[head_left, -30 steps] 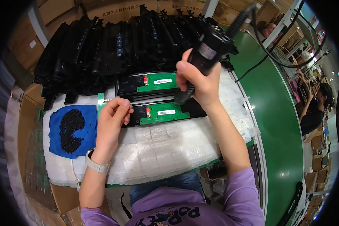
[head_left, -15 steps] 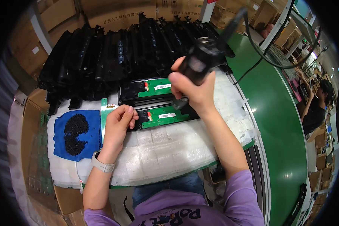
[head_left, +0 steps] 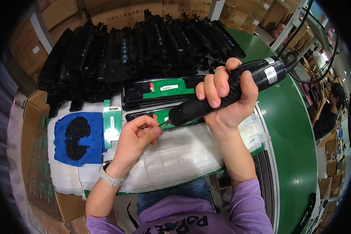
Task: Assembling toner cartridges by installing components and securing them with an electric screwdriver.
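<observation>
**Electric screwdriver held tip-down-left over a circuit-board housing**

Background, largest first: a green conveyor belt (head_left: 300, 128) runs along the right side, and a stack of black plastic housings (head_left: 136, 50) fills the far part of the tabletop (head_left: 191, 156), which is covered in white padded wrap. A blue cloth (head_left: 62, 128) at the left carries a heap of small black screws (head_left: 77, 137); just beside its right edge lies a narrow green circuit strip (head_left: 112, 123), long axis running away from the person.

Two open housings with green boards lie side by side, long axes left to right: the far housing (head_left: 163, 90) and the near housing (head_left: 162, 116), partly hidden by the tool.

The black electric screwdriver (head_left: 222, 97) lies with its long axis diagonal, cord end up and to the right, bit pointing down and to the left over the left part of the near housing. The right hand (head_left: 228, 99) is closed fully around its barrel. The left hand (head_left: 138, 134) is curled nearly closed, thumb and forefinger pinched together at the bit tip; whether a screw sits between them cannot be told.

A second person (head_left: 329, 113) works at the far right.
</observation>
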Available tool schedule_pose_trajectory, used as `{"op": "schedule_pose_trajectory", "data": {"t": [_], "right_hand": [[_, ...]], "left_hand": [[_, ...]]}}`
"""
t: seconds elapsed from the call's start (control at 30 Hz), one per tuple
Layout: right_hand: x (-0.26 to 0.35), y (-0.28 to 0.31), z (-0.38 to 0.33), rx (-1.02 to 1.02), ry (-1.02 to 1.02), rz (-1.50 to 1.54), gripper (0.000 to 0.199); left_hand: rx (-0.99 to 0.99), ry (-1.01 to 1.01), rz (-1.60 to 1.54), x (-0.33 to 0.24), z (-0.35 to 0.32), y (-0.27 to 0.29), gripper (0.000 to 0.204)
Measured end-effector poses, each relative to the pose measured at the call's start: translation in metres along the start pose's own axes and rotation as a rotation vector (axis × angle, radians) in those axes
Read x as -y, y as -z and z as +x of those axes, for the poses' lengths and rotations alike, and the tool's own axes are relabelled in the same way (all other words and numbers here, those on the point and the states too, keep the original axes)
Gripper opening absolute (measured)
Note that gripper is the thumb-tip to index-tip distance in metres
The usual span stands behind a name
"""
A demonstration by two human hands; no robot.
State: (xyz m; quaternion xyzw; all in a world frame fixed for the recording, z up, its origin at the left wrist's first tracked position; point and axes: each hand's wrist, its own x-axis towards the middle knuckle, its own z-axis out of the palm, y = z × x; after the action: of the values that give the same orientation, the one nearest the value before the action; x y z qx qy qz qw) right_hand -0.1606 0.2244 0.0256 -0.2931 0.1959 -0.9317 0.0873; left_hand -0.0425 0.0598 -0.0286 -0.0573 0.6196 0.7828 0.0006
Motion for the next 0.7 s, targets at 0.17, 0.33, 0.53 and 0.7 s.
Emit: {"op": "schedule_pose_trajectory", "data": {"t": [0.17,0.33,0.53,0.7], "right_hand": [[-0.0001,0.0022,-0.0017,0.004,0.008,-0.027,0.023],[-0.0023,0.0000,-0.0039,0.023,-0.013,0.013,0.023],[-0.0037,-0.0009,-0.0038,0.074,-0.047,-0.116,0.027],[-0.0082,-0.0045,-0.0038,0.003,-0.018,-0.099,0.026]], "left_hand": [[-0.025,0.012,-0.005,0.0020,0.0004,0.0002,0.012],[-0.024,0.024,-0.007,0.0014,-0.0009,0.0003,0.012],[-0.016,0.014,0.044,0.0057,-0.0011,0.0020,0.013],[-0.046,0.041,-0.070,0.0069,-0.0014,0.0026,0.016]]}}
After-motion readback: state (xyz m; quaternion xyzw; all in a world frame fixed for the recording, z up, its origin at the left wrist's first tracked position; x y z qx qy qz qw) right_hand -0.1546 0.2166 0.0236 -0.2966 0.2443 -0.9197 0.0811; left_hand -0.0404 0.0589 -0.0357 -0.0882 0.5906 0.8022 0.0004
